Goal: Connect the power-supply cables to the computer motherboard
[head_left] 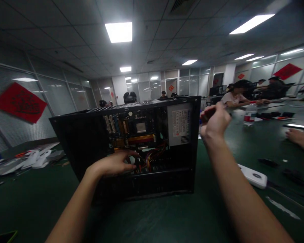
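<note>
I see that the computer case is already open, the cables remain inside near my left hand, its fingers parted, and whether my curled right hand holds something, I cannot tell.

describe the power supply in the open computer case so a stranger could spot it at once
Find the black computer case on the green table, open side facing the camera. In its upper right corner, above and right of the coloured cables, sits the power supply. Its pale grey surface and printed label set it apart from the dark circuit board to its left.
</note>
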Motion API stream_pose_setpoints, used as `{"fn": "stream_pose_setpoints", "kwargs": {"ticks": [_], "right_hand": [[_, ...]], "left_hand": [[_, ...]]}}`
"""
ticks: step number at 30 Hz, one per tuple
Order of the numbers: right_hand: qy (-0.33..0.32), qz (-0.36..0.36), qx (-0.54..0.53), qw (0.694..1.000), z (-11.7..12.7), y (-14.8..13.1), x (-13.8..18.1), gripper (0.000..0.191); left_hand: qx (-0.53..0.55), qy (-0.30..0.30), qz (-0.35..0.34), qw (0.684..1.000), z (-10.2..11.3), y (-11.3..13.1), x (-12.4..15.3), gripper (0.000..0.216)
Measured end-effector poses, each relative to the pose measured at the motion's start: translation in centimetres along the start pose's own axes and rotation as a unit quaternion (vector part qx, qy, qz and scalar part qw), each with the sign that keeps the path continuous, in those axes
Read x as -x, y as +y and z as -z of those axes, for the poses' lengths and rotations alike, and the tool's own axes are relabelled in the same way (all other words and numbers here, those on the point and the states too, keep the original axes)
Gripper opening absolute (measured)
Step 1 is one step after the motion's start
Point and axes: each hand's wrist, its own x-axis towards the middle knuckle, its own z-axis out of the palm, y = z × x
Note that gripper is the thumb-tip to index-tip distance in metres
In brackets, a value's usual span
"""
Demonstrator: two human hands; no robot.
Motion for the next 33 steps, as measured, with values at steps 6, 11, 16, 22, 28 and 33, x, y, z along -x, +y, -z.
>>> {"fn": "stream_pose_setpoints", "kwargs": {"ticks": [6, 11, 16, 22, 28, 33], "right_hand": [[-0.112, 0.217, -0.089, 0.966, -3.3, -10.1, 7.2, 0.047], [-0.372, 0.244, 0.075, 0.892, -5.1, -9.3, 12.8, 0.039], [-0.635, 0.126, 0.323, 0.69, -5.0, -2.2, 13.5, 0.023], [-0.674, -0.021, 0.269, 0.688, -4.4, 3.3, 12.9, 0.027], [-0.655, -0.154, 0.169, 0.721, -5.3, 2.1, 12.9, 0.022], [-0.622, -0.187, 0.147, 0.746, -5.4, 1.1, 13.1, 0.029]], "left_hand": [[-0.008, -0.008, -0.037, 0.999, -1.5, 0.2, -2.2, 0.035], [0.017, 0.068, -0.073, 0.995, -1.4, 0.0, -1.5, 0.037], [0.064, 0.096, -0.11, 0.987, -0.1, -0.1, -0.6, 0.032], [0.175, 0.238, -0.079, 0.952, 1.1, -0.5, -0.6, 0.03], [0.3, 0.165, -0.087, 0.935, 2.3, -0.3, 1.2, 0.044], [0.282, 0.181, -0.104, 0.936, 2.7, 0.2, 2.1, 0.043]]}}
